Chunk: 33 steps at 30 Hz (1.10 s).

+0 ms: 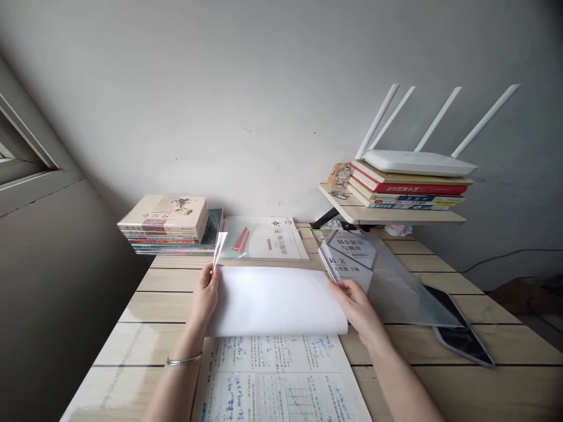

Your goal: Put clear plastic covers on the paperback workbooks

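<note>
A white sheet [277,302] lies across the wooden desk [145,305], over the top part of a printed worksheet [277,375] with blue handwriting. My left hand [206,296] grips the sheet's left edge and pinches a thin clear film [219,249] that curls upward from it. My right hand [358,308] holds the sheet's right edge, fingers closed on it. A silver bracelet [183,360] sits on my left wrist.
A stack of books [169,225] stands at the back left, a clear folder with papers [264,237] beside it. A grey translucent cover over a booklet [373,269] and a dark tablet [461,331] lie to the right. A small shelf [396,215] carries books and a white router [417,161].
</note>
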Motion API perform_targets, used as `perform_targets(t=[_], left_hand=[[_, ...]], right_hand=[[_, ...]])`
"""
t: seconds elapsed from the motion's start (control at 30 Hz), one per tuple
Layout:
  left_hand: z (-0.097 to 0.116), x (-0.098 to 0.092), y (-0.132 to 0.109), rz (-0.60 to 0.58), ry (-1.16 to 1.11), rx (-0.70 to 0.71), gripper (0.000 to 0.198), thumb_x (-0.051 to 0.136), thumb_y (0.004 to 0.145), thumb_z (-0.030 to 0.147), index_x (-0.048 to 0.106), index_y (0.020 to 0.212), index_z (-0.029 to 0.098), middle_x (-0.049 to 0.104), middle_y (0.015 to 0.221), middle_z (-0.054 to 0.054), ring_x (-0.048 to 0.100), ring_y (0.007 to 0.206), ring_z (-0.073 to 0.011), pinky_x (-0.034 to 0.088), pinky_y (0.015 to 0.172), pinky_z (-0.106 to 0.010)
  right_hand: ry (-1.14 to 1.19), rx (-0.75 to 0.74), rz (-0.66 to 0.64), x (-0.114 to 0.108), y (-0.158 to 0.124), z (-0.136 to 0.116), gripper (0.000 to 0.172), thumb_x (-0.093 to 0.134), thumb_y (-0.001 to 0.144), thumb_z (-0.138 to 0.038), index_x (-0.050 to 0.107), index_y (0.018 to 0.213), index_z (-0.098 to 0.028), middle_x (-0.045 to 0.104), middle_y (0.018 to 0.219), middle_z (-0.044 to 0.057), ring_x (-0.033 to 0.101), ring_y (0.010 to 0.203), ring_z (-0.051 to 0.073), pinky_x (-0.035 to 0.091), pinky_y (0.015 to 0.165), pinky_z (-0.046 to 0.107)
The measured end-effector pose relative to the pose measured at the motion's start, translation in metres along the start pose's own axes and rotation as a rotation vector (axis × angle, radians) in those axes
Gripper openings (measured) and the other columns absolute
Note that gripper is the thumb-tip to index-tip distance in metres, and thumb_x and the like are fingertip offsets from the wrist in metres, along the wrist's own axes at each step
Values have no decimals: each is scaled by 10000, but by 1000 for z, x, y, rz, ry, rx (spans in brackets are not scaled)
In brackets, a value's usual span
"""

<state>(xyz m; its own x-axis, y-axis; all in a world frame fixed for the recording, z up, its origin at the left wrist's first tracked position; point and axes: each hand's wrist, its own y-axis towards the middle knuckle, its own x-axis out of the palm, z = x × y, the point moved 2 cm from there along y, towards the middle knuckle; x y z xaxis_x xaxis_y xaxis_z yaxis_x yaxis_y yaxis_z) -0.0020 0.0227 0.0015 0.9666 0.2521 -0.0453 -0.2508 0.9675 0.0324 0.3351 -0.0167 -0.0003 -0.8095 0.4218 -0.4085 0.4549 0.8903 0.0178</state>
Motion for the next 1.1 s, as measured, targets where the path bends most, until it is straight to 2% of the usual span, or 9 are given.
perform_targets(t=[0.07,0.13,0.3,0.4,0.47,0.6,0.7,0.9,1.1], left_hand=[[0,-1,0,2,3,2,305,555,761,474,593,904,208,574,720,2,515,641,-122,404,558,-197],[0,-2,0,2,5,-1,312,558,761,480,591,910,208,571,725,2,508,634,-117,404,557,-193],[0,-4,-1,-7,-23,-36,335,560,759,509,581,924,219,568,744,4,514,626,-117,423,556,-196],[-1,-4,0,-9,-42,-34,338,569,749,520,578,912,225,566,744,12,515,632,-113,425,565,-189],[-2,-4,0,-7,-52,-29,337,569,749,521,577,912,226,561,735,17,513,628,-109,422,560,-184],[-1,-4,0,-11,-56,-39,321,568,755,510,577,908,228,556,723,24,507,607,-100,416,541,-179],[0,-4,-2,-19,-51,-62,307,565,758,497,572,902,227,550,703,29,493,584,-97,399,516,-178],[0,-5,-4,17,-17,-54,293,552,762,491,566,820,204,532,659,31,470,568,-100,372,506,-187],[4,-4,-3,50,28,-15,309,540,752,506,525,731,198,475,607,40,437,557,-100,350,512,-199]], right_hand=[[125,90,-125,5,-4,3,435,598,630,-619,511,686,-197,519,589,-26,491,570,143,369,520,249],[228,136,-182,11,-6,2,426,640,606,-594,526,682,-190,518,568,-36,479,554,133,356,509,239],[374,189,-140,21,2,3,393,690,571,-543,588,704,-187,570,591,-25,526,577,151,395,527,250],[343,121,-75,23,9,6,370,704,546,-522,612,647,-178,609,668,5,556,642,162,412,553,248],[322,81,-82,24,11,8,369,694,555,-526,604,620,-175,602,664,8,544,629,156,401,541,245],[211,16,-88,26,11,12,365,654,606,-529,536,579,-185,440,499,-53,401,506,108,319,491,234],[131,-11,-70,28,12,16,350,652,602,-493,489,541,-189,363,481,-71,335,500,93,283,492,231],[172,-2,-111,35,18,27,372,644,621,-526,504,576,-184,392,498,-68,345,501,93,275,495,233],[120,-81,-50,35,14,26,395,601,661,-560,502,576,-187,432,503,-50,389,515,110,314,512,246]])
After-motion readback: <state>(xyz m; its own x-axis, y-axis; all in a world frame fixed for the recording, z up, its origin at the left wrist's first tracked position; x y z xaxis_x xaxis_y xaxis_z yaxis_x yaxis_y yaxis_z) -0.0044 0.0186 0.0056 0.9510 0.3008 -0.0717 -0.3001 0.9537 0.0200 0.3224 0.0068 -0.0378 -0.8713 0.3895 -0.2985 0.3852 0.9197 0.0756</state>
